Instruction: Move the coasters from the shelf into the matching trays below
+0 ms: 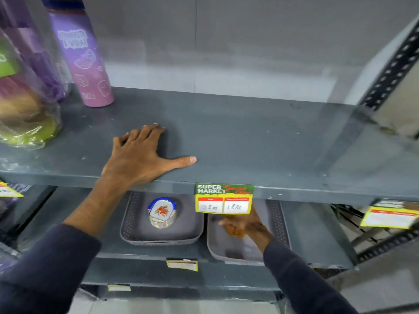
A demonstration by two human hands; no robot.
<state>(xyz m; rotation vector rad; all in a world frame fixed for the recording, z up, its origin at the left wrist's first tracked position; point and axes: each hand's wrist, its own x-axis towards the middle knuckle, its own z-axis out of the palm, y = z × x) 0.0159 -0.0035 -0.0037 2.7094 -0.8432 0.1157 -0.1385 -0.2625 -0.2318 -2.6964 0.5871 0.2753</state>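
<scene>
Two dark sleeves (pixel 56 264) enter from the bottom edge, both cut off by the frame. Right hand (pixel 246 225) reaches into the right grey tray (pixel 277 220) on the lower shelf (pixel 313 234); it is motion-blurred and its upper part is hidden behind the yellow price tag (pixel 224 199). Something orange-brown sits at its fingers (pixel 226 223), too smeared to identify; whether the fingers close on it cannot be told. The rest of that tray's contents cannot be made out.

Trays counted: two, side by side, nearly touching. Left grey tray (pixel 136 223), to the left of the right-hand fingers, holds one stack of coasters (pixel 162 213): the top one white with a blue rim and red floral print. The number in the stack cannot be counted.

Left hand (pixel 138 157) lies flat, palm down, on the grey upper shelf (pixel 249 137), fingers spread wide, thumb out to the right along the front edge, holding nothing. No coaster can be seen on the stretch of shelf around it.

Price tags: four yellow ones in view on shelf edges, two of them cut off or blurred.

Beyond the left fingertips and to their left: one purple bottle (pixel 84 62), upright, top cropped. Further left, plastic-wrapped goods (pixel 25 105), blurred, count unclear. Far right, a slotted upright (pixel 394 64), blurred.
</scene>
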